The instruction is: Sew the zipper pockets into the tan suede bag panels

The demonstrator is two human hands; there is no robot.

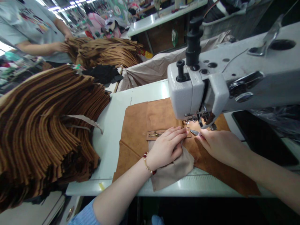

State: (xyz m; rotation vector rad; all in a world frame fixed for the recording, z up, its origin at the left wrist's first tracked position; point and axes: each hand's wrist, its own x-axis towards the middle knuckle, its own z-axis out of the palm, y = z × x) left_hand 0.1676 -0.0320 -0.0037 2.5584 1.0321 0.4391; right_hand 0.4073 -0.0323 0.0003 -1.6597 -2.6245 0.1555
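Note:
My left hand (167,147) lies flat on the brown leather piece (136,122), its fingers stretched over a zipper (155,135) set in a narrow leather strip. Beige lining cloth (172,175) hangs from under this strip, partly beneath the palm. My right hand (217,143) is closed around a small pointed metal tool (195,132), possibly thread snips. The tool's tip points left at the strip's right end; most of its body is hidden in the hand. Just above both hands is the needle and presser foot area of the sewing machine (194,120).
Stacked brown leather pieces (47,125) stand left of the pale sewing table (112,125). A black flat object (263,137) lies right of the machine. Across from me, a person (42,34) handles another brown pile (105,51); black scraps (103,74) lie nearby.

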